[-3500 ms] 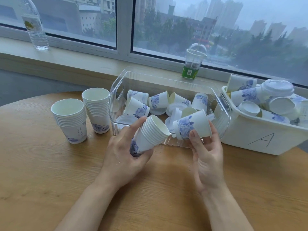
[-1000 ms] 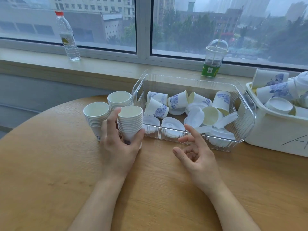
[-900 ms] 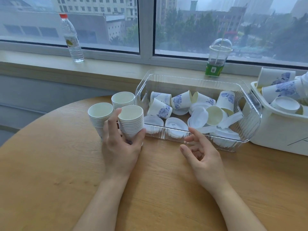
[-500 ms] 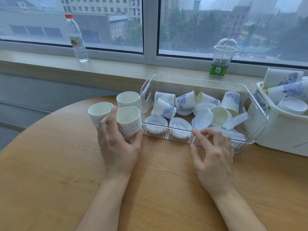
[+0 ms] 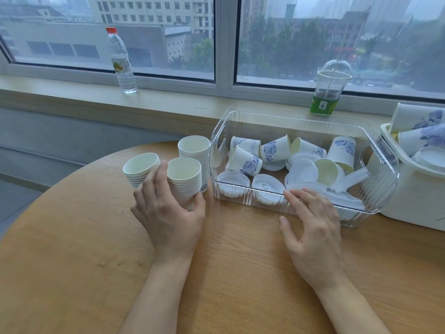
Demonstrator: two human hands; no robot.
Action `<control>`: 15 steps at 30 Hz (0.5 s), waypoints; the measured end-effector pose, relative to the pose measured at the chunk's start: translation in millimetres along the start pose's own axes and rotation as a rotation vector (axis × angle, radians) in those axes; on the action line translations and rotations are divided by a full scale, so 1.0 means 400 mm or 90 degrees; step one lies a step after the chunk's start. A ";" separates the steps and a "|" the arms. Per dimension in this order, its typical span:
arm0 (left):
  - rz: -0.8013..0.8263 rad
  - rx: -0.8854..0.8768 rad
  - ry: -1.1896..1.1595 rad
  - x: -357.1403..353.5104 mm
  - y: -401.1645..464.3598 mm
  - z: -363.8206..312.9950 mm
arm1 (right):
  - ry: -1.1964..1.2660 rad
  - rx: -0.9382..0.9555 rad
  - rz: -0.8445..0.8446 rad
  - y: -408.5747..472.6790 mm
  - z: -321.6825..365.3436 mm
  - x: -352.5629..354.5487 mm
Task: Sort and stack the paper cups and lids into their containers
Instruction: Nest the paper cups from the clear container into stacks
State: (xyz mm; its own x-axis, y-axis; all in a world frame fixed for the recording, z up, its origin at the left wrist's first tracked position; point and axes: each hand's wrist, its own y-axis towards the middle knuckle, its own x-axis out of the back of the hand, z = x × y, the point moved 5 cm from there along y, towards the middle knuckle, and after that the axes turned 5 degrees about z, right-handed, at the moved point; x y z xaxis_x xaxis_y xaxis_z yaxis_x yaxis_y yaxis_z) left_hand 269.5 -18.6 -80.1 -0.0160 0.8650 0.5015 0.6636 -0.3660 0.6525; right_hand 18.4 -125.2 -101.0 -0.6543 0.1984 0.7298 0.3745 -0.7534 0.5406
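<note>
1. We see the left hand (image 5: 168,215) wrapped around the near stack of nested white paper cups (image 5: 185,182), thumb on its right side and fingers on its left; the stack stands upright on the round light-wood table (image 5: 72,273).
2. Two further upright stacks of white paper cups stand on the table: the left stack (image 5: 140,168) just beside the held one, touching the left hand's fingers, and the rear stack (image 5: 193,150) behind it, against the left wall of the bin.
3. We see the right hand (image 5: 313,227) with fingers spread and nearly straight, fingertips (image 5: 292,196) resting against the near wall of the clear ribbed plastic bin (image 5: 387,165); it grips nothing.
4. The clear bin stands on the table to the right of the stacks. Inside lie loose white paper cups with blue flower prints (image 5: 244,161), tipped on their sides toward the rear, and flat white plastic lids (image 5: 233,180) along the near side, some overlapping.
5. A white opaque plastic tub (image 5: 419,203) stands just right of the clear bin, partly cut off by the frame edge. It holds more flower-print cups and at least one lid.
6. On the windowsill behind the table we note a clear plastic water bottle with a red cap (image 5: 121,61) at left and a clear domed-lid drink cup with a green label (image 5: 328,89) at right.
</note>
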 end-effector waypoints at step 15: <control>-0.008 -0.042 -0.094 -0.003 0.005 -0.003 | 0.008 -0.009 0.000 -0.001 0.003 0.004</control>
State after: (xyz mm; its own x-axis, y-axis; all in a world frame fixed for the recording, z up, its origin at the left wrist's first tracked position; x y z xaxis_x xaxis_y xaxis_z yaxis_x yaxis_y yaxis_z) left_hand 269.8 -20.9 -78.7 0.0897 0.9090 0.4069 0.6130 -0.3725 0.6968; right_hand 18.1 -123.8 -99.5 -0.6626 0.1898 0.7246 0.3652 -0.7627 0.5337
